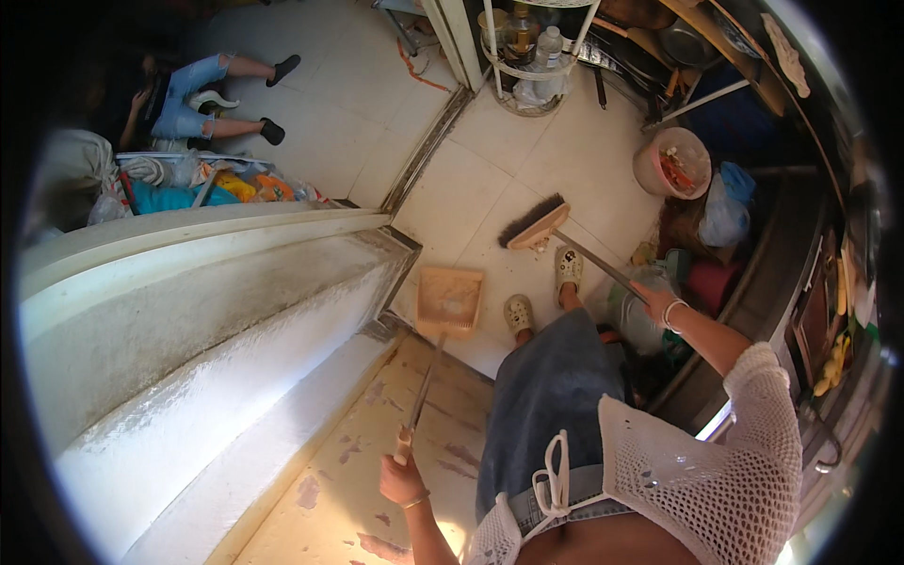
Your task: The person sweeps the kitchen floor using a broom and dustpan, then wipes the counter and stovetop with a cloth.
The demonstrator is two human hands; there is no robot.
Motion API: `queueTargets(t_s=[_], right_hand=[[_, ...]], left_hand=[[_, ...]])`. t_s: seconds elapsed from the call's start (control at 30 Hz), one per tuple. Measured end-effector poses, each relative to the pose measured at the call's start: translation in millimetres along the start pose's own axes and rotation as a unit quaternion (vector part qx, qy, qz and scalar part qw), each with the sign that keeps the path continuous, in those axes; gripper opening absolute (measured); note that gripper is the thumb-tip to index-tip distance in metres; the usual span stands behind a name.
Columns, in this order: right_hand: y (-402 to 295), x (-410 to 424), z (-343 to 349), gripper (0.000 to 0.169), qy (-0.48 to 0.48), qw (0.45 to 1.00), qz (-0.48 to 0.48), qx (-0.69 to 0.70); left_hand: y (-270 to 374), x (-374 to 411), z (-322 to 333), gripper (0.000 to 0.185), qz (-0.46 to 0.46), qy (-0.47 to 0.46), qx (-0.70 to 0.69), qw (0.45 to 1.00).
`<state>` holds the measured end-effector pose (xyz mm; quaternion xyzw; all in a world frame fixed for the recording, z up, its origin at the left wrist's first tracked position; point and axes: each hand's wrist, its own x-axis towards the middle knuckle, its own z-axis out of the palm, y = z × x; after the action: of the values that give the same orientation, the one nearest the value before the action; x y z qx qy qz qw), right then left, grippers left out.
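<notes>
My left hand (402, 482) grips the handle end of a long-handled dustpan (448, 296). The beige pan rests on the tiled floor beside the wall corner, with some dust and light debris in it. In my right hand (661, 304) is the metal stick of a broom (534, 224). Its dark bristles touch the tiles ahead of my feet, to the right of the pan and farther off. A small heap of crumbs (541, 245) lies against the broom head, near my right clog (568, 265).
A doorway track (431, 150) crosses the floor; beyond it a person in denim shorts (189, 99) sits. A white rack (530, 74) holds bottles. On the right stand a waste bucket (671, 164), a tied plastic bag (726, 212) and a counter. A low wall (212, 304) runs along the left.
</notes>
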<state>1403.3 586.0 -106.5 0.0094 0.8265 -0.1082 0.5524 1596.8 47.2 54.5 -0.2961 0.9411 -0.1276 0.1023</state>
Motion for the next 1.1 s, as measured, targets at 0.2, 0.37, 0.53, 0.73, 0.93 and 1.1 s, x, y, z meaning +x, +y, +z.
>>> queueTargets(t_s=[0.2,0.37,0.53,0.73,0.93,1.1], right_hand=[[-70.5,-50.6,29.6,0.058,-0.159,0.849,0.043,0.502],[-144.6,34.7,75.6,0.017,-0.253,0.749,0.003,0.613],[-109.2,156.6,126.3,0.014,-0.376,0.698,-0.063,0.607],[-32.6,90.8,38.1,0.022,-0.247,0.739,0.058,0.624],[19.4,48.2,5.8,0.073,-0.213,0.784,0.026,0.583],[5.2,10.2,39.5,0.075,-0.207,0.794,-0.003,0.571]], left_hand=[[-20.2,-20.1,-8.6,0.035,0.015,-0.008,-0.007,1.000],[-34.0,-29.5,-16.1,0.034,-0.005,-0.012,0.015,1.000],[-23.0,-22.3,-20.6,0.036,0.012,0.014,0.035,0.999],[-25.4,-34.3,-17.0,0.034,-0.020,-0.003,0.023,1.000],[-2.1,-26.6,-19.0,0.038,0.010,0.043,0.041,0.998],[12.3,-28.7,-24.2,0.039,-0.039,0.018,0.026,0.999]])
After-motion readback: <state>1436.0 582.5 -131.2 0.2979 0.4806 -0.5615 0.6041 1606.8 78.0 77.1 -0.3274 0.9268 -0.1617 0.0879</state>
